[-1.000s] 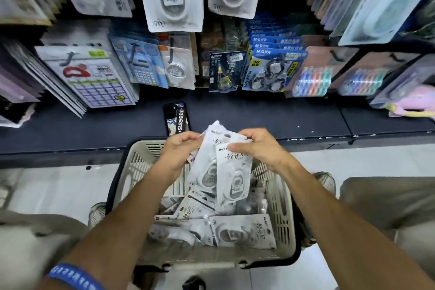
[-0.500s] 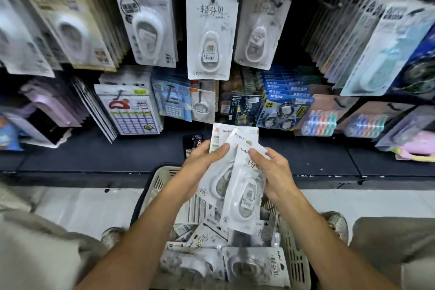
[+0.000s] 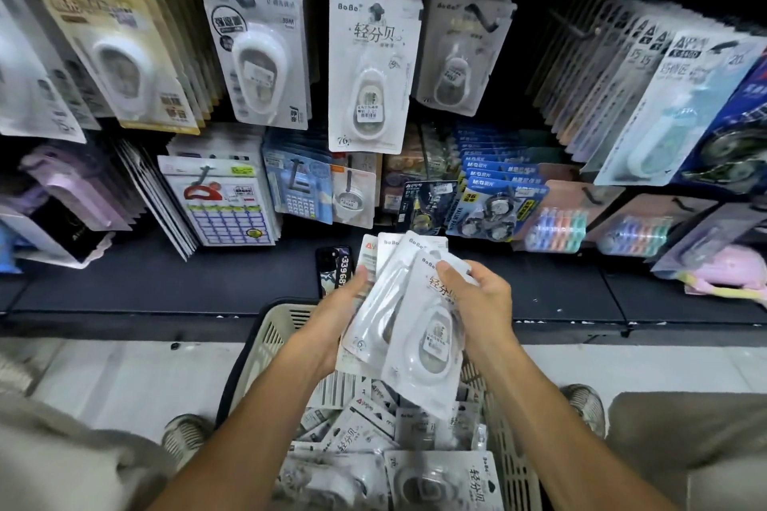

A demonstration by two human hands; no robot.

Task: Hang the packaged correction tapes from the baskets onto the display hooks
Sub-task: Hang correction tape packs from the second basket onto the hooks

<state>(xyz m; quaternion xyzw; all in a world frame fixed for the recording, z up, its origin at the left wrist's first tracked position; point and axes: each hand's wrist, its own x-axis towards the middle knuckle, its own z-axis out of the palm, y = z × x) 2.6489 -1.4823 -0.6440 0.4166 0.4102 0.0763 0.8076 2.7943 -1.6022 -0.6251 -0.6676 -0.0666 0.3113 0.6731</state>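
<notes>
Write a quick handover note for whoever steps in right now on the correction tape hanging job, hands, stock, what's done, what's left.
Left hand: holds a fanned stack of BoBo correction tape packs from beneath, above the basket.
Right hand: pinches the front pack near its top.
Basket: on the floor before the display, many packs lying inside.
Display: matching BoBo pack already hangs on a hook straight ahead.
Done: a handful lifted out.
Left: hang the held packs, then empty the basket. A phone lies on the shelf ledge beside the hands.
</notes>
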